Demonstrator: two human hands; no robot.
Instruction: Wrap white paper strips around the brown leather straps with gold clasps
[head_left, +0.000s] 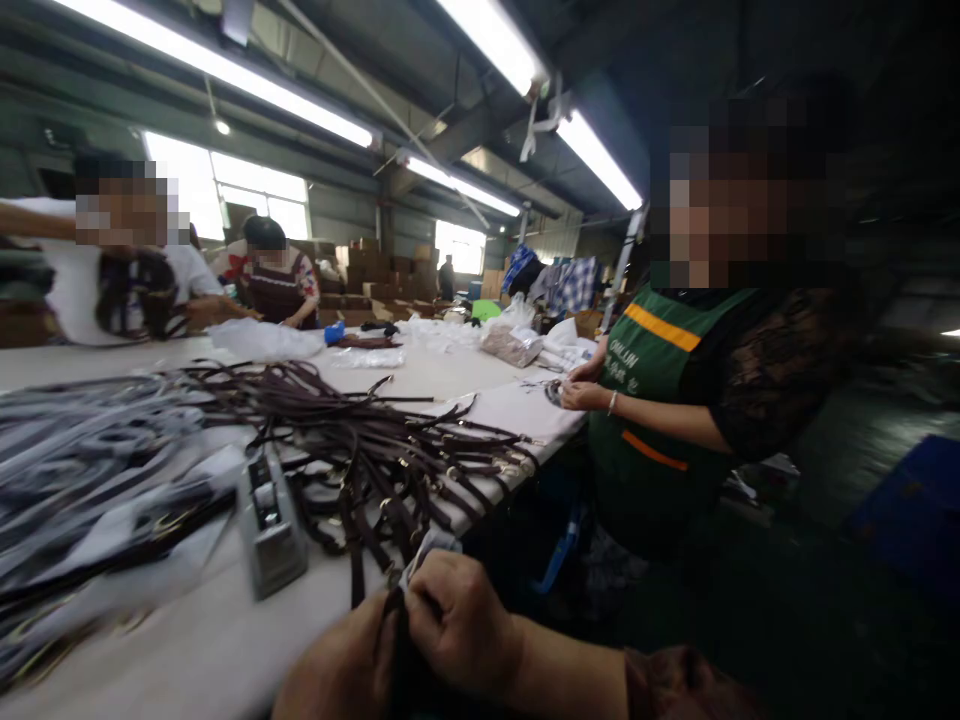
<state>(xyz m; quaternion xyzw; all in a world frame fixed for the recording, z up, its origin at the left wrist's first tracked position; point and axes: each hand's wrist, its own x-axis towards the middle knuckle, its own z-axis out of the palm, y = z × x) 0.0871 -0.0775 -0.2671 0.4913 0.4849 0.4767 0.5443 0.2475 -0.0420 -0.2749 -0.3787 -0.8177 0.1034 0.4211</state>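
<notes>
Down at the near edge of the table (225, 640), the right hand (461, 625) is closed around the upper end of a dark brown strap (397, 640), fingers curled over a scrap of pale wrapping (427, 548) pinched with it, while the left hand (341, 670) sits just beside it, touching the same strap lower down; whether its fingers are fully closed I cannot tell, since most of it is cut off by the frame. Just beyond the grip lies the tangled pile of brown straps (390, 460) with metal buckles, and the held strap seems to run straight up into it. That is the likely trouble: pulled from here, it could drag neighbouring straps along and sweep them off the table edge to the right of the grip. To the left of the grip stands a grey tape dispenser (268, 525), near enough for a snagged strap to knock it. Further left a blurred heap of grey straps (82, 470) could mix in. A co-worker in a green apron (652, 400) works well apart, beyond the pile, both hands at the same table edge, so sliding straps might reach that side
</notes>
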